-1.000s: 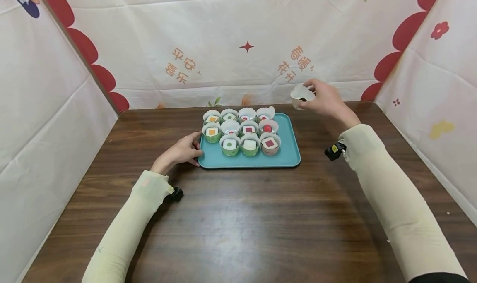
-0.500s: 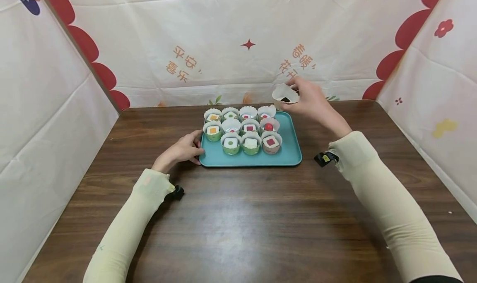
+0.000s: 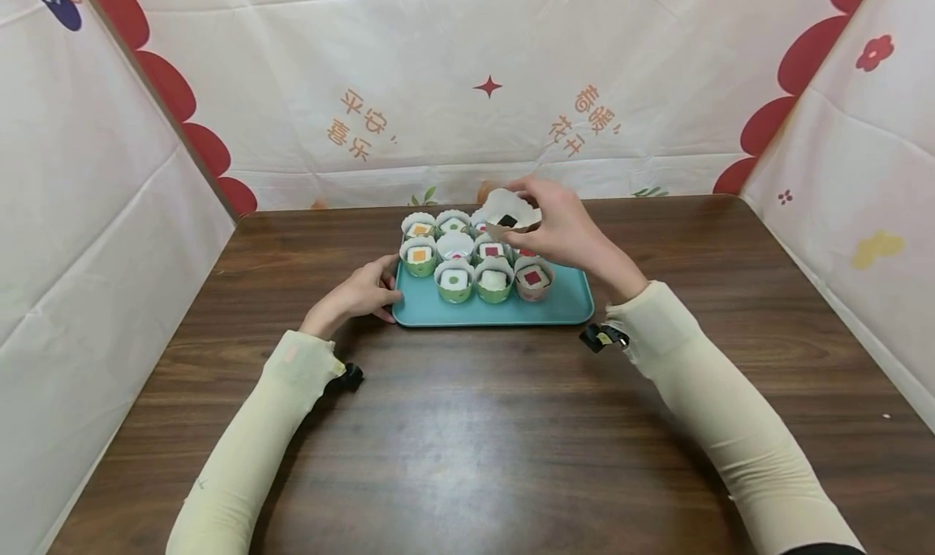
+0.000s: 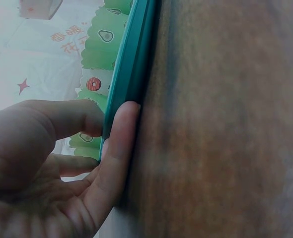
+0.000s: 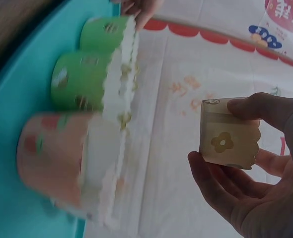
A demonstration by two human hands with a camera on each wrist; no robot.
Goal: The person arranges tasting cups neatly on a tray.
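My right hand (image 3: 566,224) pinches a pale paper baking cup (image 3: 504,208) by its sides, above the back rows of the tray. Inside the cup is something white with a dark square on it. The right wrist view shows a brown flower on the beige cup (image 5: 223,143). My left hand (image 3: 356,291) grips the left edge of a teal tray (image 3: 431,313), with fingers inside and outside its rim (image 4: 129,74). Filled paper cups stand in rows on the tray, among them a green one (image 3: 454,291) and a pink one (image 3: 534,286). My right hand partly hides the back right cups.
The tray lies near the far side of a dark wooden table (image 3: 453,425). White printed cloth (image 3: 409,52) hangs close behind the table and along both sides. A strip of bare tray (image 3: 573,295) shows to the right of the cups.
My right hand has carried the paper cup leftward, from beyond the tray's right back corner to above the back row. My left hand has stayed at the tray's edge.
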